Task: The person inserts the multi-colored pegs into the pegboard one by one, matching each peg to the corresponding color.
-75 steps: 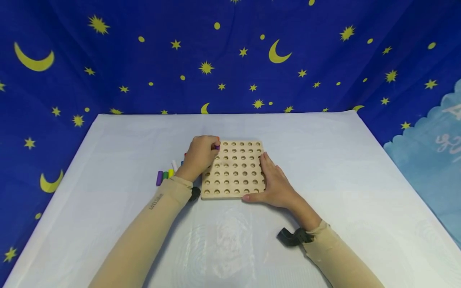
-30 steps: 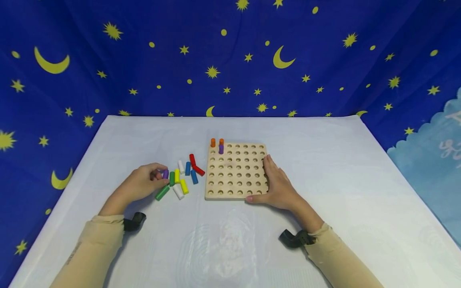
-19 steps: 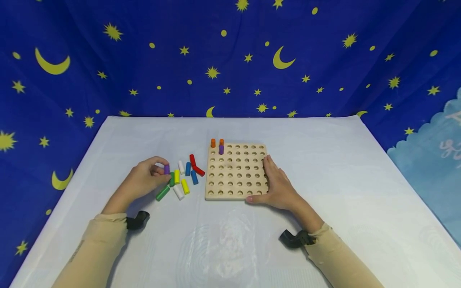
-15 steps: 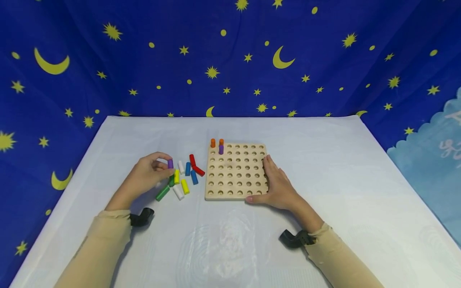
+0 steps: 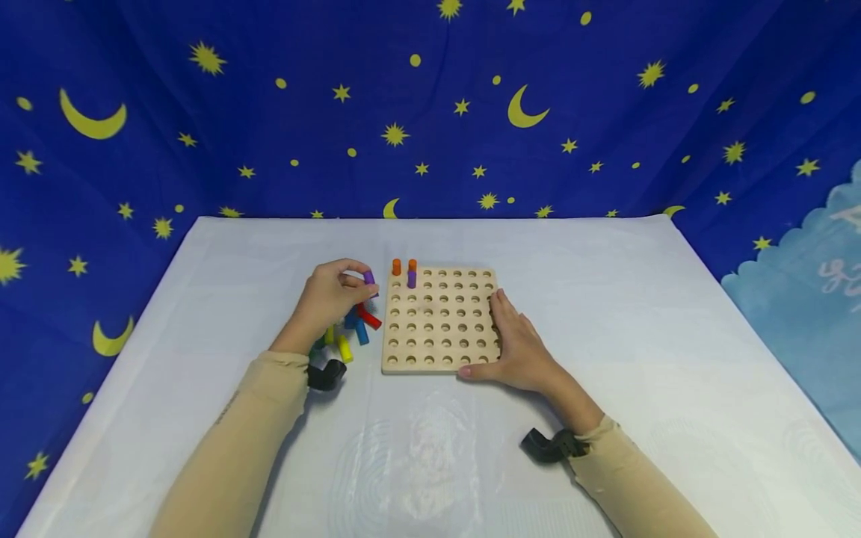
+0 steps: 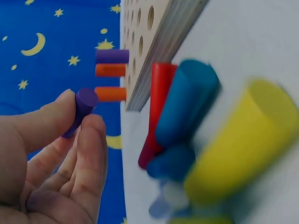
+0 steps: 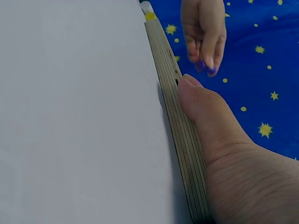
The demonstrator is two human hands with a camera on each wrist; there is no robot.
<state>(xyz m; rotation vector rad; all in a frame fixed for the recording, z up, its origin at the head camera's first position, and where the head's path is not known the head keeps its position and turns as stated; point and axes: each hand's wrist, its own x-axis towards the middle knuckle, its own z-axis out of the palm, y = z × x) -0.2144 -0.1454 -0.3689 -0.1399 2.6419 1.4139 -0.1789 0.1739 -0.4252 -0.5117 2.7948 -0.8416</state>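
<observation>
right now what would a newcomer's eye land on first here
Probably the starry blue backdrop behind the white table. Next, the board on it, two orange pegs and a purple one standing near its far left corner. Then the left hand, pinching another purple peg left of the board.

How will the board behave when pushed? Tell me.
The board looks thick and layered, so probably stiff. Lying flat and broad, it should slide rather than tip. Pegs standing in it would likely ride along.
</observation>
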